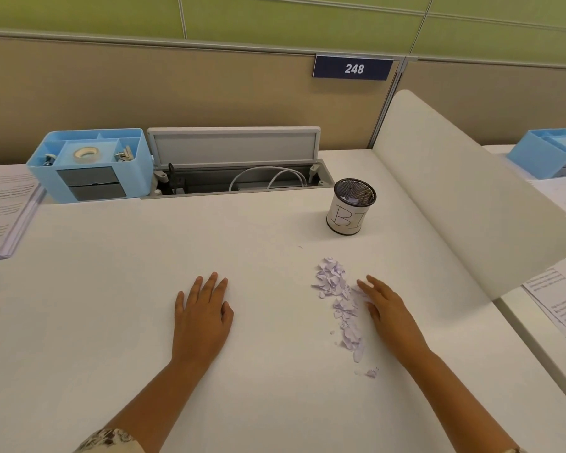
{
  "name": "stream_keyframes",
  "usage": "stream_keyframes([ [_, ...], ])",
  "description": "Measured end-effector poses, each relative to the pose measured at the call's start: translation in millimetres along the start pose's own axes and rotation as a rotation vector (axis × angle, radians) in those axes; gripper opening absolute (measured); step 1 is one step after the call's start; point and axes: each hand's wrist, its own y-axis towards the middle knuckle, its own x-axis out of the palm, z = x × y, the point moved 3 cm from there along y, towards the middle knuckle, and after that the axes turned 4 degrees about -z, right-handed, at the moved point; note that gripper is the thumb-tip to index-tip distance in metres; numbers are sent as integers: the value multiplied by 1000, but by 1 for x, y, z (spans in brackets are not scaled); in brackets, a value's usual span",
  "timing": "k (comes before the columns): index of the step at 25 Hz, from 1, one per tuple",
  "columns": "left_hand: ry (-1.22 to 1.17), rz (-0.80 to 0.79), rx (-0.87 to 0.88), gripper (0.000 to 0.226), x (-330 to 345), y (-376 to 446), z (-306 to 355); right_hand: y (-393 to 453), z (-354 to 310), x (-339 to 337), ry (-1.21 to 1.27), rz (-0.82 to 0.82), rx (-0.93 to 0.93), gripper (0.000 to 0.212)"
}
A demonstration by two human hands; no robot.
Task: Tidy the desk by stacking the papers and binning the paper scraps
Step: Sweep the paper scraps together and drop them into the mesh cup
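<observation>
Nearest the camera, at about 7 o'clock, a patterned sleeve [111,440] covers the left forearm. The left hand [201,317] lies flat, palm down, on the white desk [95,305] near the centre, fingers straight and close together, holding nothing. At about 4 o'clock from centre, the right hand [388,308] stands on its edge with the fingers straight and loosely spread; its fingertips touch the right flank of the paper scraps [342,304], and it grips none of them. The scraps form a narrow, pale lilac strip running from 12 to 6 o'clock just left of that hand, with a few loose bits [371,372] apart at the strip's near end.

Beyond the scraps, towards 1 o'clock, stands a small mesh bin [350,209] wrapped in a handwritten paper label, upright, with a little paper visible inside. At the 9 o'clock edge lies a stack of printed papers [4,210]. Behind it, at 10 o'clock, sits a light blue desk organiser [90,165] holding a tape roll [85,154]. At 12 o'clock an open cable tray [239,178] shows a white cable. A white curved divider [464,204] bounds the desk at 2 o'clock, with more printed sheets [559,295] past it. The partition carries a blue plate reading 248 [353,67].
</observation>
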Motion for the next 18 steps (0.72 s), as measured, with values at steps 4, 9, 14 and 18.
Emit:
stream_keyframes([
  [4,3,3,-4,54,-1,1,-2,5,0,-3,-168,-53,-128,35],
  [9,8,-1,-5,54,-1,1,-2,-8,6,-7,-181,-47,-130,35],
  [14,4,4,-5,55,0,0,-3,-13,13,-13,-216,-209,-126,49],
  [18,0,7,-4,55,0,1,-2,-14,18,-16,-206,-156,-195,43],
])
